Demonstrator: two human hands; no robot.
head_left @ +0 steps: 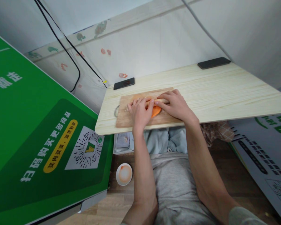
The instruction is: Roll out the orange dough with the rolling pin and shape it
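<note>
A wooden cutting board (124,117) lies on the table, and on it is a flattened piece of orange dough (156,111). Across the dough rests a light wooden rolling pin (163,101), mostly covered by my hands. My left hand (140,112) bends its fingers over the pin's left part, thumb toward the middle. On the right part, my right hand (175,104) grips the pin from above, its fingers pointing left. The two thumbs come close together just above the dough. My hands hide part of the dough's far side.
A pale wooden table (215,93) stands against the wall. Two dark phones, one at the left (124,83) and one at the right (214,63), lie along its back edge. A white bowl (124,174) is below, left of my legs. A green panel (37,125) borders the left side.
</note>
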